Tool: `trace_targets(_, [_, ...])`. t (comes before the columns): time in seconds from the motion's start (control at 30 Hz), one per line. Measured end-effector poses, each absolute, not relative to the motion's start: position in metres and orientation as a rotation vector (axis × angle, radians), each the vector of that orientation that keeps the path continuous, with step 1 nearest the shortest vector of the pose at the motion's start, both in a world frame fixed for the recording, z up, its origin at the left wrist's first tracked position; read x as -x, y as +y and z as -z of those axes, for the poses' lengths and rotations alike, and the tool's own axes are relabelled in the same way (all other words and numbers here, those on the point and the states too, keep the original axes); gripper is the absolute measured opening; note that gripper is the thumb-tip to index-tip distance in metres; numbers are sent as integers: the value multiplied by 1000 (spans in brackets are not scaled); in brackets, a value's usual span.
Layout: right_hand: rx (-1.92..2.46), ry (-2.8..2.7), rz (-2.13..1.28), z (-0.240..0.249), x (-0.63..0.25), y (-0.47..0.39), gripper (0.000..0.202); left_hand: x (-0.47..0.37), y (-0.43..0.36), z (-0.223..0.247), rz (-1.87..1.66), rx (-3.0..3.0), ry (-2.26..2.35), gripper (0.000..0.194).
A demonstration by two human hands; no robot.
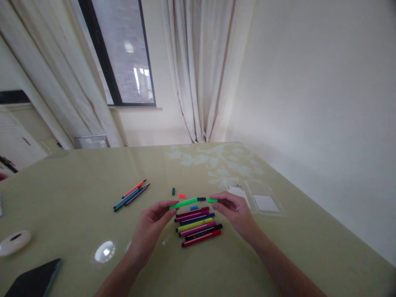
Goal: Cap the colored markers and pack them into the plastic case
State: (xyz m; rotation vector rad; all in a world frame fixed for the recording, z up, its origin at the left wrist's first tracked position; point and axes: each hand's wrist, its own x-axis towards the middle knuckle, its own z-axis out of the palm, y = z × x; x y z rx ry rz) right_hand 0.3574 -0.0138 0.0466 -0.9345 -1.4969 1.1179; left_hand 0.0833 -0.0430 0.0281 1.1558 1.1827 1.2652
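My left hand (152, 222) pinches the rear end of a bright green marker (187, 203), whose dark tip end points right. Between thumb and fingers of my right hand (233, 209) is a green cap (212, 200), a small gap away from the marker's tip. Below them lies a row of several capped markers, among them a yellow one (194, 225), a black one (204, 232) and a red one (201, 239). Loose caps, dark green (173, 191), orange (182, 196) and blue (194, 208), lie beside the row. Several uncapped markers (131, 195) are grouped to the left.
An open clear plastic case (278, 206) with white cards lies right, partly behind my right hand. At the left are a white round object (15, 243) and a dark flat device (35, 278). The greenish table (86, 173) meets a wall on the right.
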Motion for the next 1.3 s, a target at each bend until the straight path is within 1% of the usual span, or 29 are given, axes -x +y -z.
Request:
trace_targets(0.2, [916, -1543, -990, -51, -356, -18, 17, -85, -46, -31, -1220, -1161, 1169, 36])
trace_targets(0.37, [914, -1589, -935, -54, -355, -20, 17, -86, -47, -32, -1214, -1154, 1159, 35])
trace_targets(0.6, [896, -1592, -1020, -50, -351, -24, 17, -88, -51, -32, -1184, -1173, 1130, 34])
trace_targets(0.73, [916, -1591, -1107, -46, -349, -23, 21, -94, -52, -35, -1174, -1175, 1151, 37])
trace_targets(0.87, [951, -1595, -1070, -45, -349, -23, 21, -99, -50, -36, -1196, -1170, 1184, 39])
trace_targets(1.3, [1019, -1564, -1053, -44, -352, -22, 18, -104, -55, -42, -1204, -1241, 1237, 31])
